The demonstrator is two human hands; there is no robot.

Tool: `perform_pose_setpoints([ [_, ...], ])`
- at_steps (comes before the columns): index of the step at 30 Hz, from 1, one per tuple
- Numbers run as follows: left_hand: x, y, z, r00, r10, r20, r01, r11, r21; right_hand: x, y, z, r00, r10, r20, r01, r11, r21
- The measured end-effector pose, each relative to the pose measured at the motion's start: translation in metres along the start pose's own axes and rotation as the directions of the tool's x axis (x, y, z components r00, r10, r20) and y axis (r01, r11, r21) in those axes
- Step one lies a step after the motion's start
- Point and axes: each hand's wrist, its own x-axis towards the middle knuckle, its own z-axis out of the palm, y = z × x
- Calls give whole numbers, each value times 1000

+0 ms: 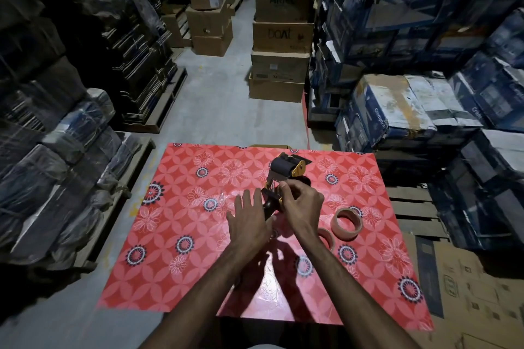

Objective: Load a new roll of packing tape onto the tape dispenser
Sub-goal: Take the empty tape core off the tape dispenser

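- Head view is showing you standing at a table covered in a red floral-patterned cloth, with both bare forearms reaching out over it.
- You are holding the tape dispenser near the middle of the table's far half; its dark roller end is pointing away from you and its dark handle is angling back toward your hands.
- Your right hand is curling around the dispenser's yellow-and-black frame just behind the roller, with its fingertips pinching something small at the frame; what exactly they are pinching is too small to tell.
- Your left hand is lying spread, fingers straight and fanned apart, just left of the handle; its thumb side is meeting the handle, but you cannot tell from here whether it is actually gripping.
- 2 rolls of brownish packing tape are sitting on the cloth to the right of your right wrist: the farther roll is lying flat with its open core facing up, and the nearer roll is partly hidden behind your right forearm.
- Stacked cardboard boxes and wrapped bundles are lining the concrete floor around the table.
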Motion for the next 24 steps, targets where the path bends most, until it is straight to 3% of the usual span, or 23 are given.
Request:
perform_pose_setpoints([
  [2,4,-3,2,996,38,77,-26,989,-148,-1,4,1,1000,-5,4,5,1000,8],
  [4,3,-5,8,994,86,66,-74,983,-170,-4,7,2,1000,1,-8,-1,1000,3],
  [7,-3,0,10,990,140,9,-138,987,-81,-6,11,2,1000,5,-26,-6,999,-37],
  [13,-10,14,-1,998,61,16,-62,994,95,-13,18,0,975,-219,45,223,950,-219],
  [21,-11,2,3,990,131,-52,-111,952,285,-18,32,-4,941,-335,53,338,914,-226],
  [24,-11,-6,1,979,161,-122,-121,951,286,-23,35,-7,960,-279,33,281,950,-137],
])
